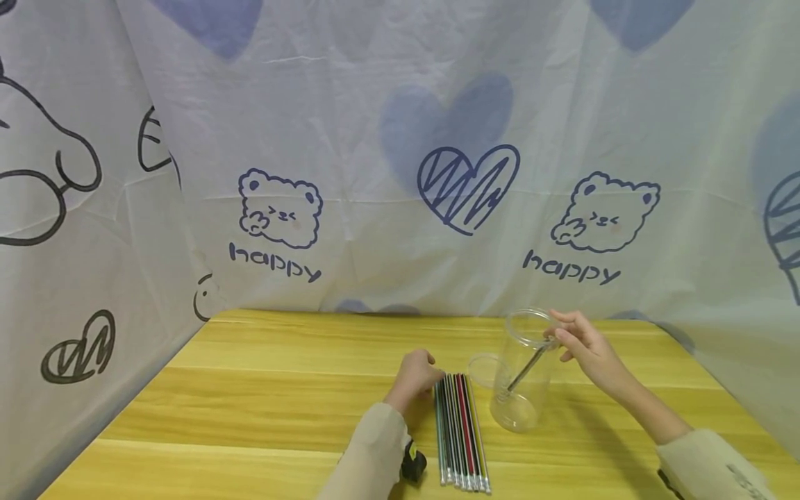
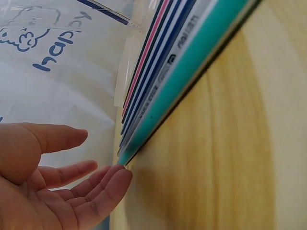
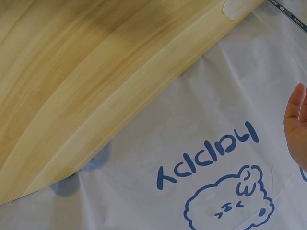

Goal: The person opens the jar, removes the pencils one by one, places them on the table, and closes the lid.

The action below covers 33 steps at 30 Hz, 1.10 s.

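Observation:
In the head view, a tall clear plastic jar [image 1: 517,417] stands upright on the table. My right hand [image 1: 584,347] is at its rim and pinches the upper end of a dark pencil [image 1: 528,369], which slants down inside. Only the edge of this hand [image 3: 296,127] shows in the right wrist view. My left hand [image 1: 415,378] is at the far end of a row of pencils [image 1: 461,430] lying side by side, silver ends towards me. In the left wrist view, its fingertips touch the end of the teal pencil [image 2: 192,72], thumb held apart.
A clear round lid [image 1: 480,357] lies on the table behind the pencils, left of the jar. The wood-grain table [image 1: 250,417] ends at a white cloth backdrop [image 1: 369,243] printed with hearts and bears.

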{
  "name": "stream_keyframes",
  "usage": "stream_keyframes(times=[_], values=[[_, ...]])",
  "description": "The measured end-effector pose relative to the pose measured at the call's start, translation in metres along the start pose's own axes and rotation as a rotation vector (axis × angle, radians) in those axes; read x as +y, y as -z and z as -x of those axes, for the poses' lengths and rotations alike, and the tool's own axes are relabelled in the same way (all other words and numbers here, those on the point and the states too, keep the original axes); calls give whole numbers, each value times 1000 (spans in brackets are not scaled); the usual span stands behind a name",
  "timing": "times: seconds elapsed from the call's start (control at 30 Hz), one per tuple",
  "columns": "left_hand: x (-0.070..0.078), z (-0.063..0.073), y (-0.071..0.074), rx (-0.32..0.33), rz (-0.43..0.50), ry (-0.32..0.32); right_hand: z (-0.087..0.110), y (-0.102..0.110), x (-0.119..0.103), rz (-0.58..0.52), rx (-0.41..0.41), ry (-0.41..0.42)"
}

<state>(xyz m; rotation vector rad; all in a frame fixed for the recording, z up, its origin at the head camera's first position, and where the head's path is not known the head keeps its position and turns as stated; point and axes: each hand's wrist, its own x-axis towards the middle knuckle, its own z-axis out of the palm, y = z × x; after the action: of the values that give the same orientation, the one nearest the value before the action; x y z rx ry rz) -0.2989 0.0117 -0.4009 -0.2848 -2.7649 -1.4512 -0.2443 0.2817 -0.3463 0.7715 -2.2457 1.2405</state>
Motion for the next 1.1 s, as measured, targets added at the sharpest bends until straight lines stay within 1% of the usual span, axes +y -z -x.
stream_keyframes(times=[0.17, 0.33, 0.43, 0.57, 0.67, 0.8, 1.03, 1.1], values=[[2, 1, 3, 12, -25, -26, -1, -1, 2, -2, -3, 20], [6, -1, 6, 33, -103, -73, -1, -1, 1, -3, 0, 16], [8, -2, 6, 53, -126, -99, -1, -1, 1, 1, 8, 5], [11, -3, 6, 56, -104, -96, -1, -2, -1, 5, 19, -7], [14, -3, 7, 44, -90, -92, -1, -3, -2, 6, 24, -4], [20, -3, 7, 29, -72, -105, -1, -3, -2, 10, 31, -1], [33, 0, 5, -9, 71, -90, 0, -4, 0, 15, 38, -11], [36, 0, 5, -9, 92, -92, 0, -4, 0, 18, 39, -16]])
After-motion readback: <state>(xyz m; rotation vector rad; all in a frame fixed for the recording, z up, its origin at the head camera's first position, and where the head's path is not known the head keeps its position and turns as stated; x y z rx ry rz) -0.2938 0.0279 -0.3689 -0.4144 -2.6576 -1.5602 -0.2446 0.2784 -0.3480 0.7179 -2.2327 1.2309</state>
